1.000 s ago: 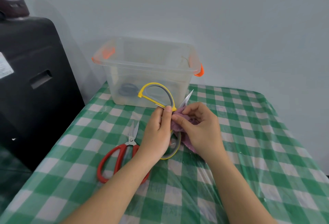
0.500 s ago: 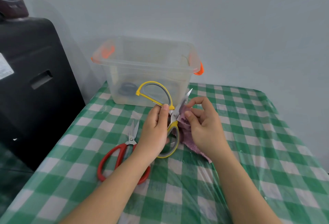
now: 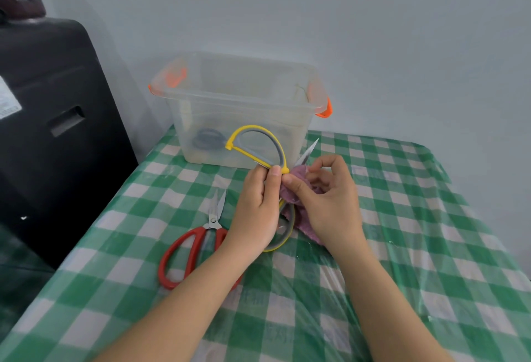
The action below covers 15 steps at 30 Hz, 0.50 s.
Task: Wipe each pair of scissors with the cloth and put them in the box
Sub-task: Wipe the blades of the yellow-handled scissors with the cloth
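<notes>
Yellow-and-grey handled scissors [image 3: 258, 146], held above a green-and-white checked tablecloth [image 3: 402, 218] under a clear plastic cover; one handle loop raised in front of the box, the other loop low behind the left wrist, silver blade tip pointing up and to the right, just clear of the right forefinger. Left hand [image 3: 255, 209]: fingers and thumb curled round the scissors at the junction of handles and blades, gripping them. Right hand [image 3: 324, 203]: thumb and curled fingers pinching a purple cloth [image 3: 298, 186] bunched against the blades, a tail of the cloth lying on the tablecloth beneath the palm. Red-handled scissors [image 3: 198, 244]: flat on the tablecloth left of the left hand, blades nearly closed and pointing away from the person, right handle loop partly hidden under the left forearm. Clear plastic storage box [image 3: 244, 120]: lidless, orange handle clips at both ends, standing at the far edge of the table against a pale wall [image 3: 373, 31]; a pair of scissors with dark grey handle loops [image 3: 207, 139] visible through its front wall, lying on the bottom toward the left. Black case or cabinet [image 3: 57, 131]: beside the table on the left, white label on its face, a dark rounded item on top, too cropped to identify.
</notes>
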Each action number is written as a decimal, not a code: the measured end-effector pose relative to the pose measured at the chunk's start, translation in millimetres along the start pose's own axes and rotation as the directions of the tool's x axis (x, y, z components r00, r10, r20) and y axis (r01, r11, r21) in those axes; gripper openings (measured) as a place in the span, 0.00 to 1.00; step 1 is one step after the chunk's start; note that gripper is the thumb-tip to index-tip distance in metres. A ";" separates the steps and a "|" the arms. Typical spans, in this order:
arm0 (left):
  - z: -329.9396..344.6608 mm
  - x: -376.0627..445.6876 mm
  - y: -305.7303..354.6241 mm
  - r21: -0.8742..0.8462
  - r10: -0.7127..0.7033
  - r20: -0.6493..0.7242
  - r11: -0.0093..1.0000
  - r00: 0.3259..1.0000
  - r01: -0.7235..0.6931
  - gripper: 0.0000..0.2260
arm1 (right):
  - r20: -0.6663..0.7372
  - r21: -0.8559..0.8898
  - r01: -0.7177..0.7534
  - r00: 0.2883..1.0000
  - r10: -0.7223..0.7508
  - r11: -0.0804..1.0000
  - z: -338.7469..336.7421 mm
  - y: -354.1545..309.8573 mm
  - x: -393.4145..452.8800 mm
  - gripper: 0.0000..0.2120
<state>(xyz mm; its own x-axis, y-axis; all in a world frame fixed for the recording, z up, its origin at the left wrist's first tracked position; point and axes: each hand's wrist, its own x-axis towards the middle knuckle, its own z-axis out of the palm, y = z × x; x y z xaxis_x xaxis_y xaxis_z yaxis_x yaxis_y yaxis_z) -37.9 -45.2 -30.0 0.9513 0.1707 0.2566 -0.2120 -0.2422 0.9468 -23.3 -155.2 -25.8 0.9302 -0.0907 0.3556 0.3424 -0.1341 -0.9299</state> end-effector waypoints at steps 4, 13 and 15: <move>0.4 -1.1 0.6 0.026 0.052 -0.010 0.998 0.999 -0.051 0.12 | -0.006 0.078 -0.010 1.000 0.010 0.997 -0.1 -1.8 0.4 0.16; -2.1 2.3 0.5 -0.053 -0.101 -0.002 0.993 0.995 0.101 0.10 | 0.088 0.145 -0.071 0.994 0.058 0.987 -4.7 -3.7 0.1 0.13; -2.7 3.3 1.1 -0.065 -0.132 -0.006 0.989 0.991 0.131 0.10 | 0.119 0.155 -0.070 0.991 0.052 0.985 -8.1 -4.4 0.7 0.12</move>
<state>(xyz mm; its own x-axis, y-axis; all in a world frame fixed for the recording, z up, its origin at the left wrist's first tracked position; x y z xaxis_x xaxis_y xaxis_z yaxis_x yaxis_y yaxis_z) -35.5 -42.3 -27.6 0.9695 0.2074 0.1306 -0.0991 -0.1553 0.9829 -25.3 -162.7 -20.7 0.9558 0.0210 0.2932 0.2926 0.0275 -0.9558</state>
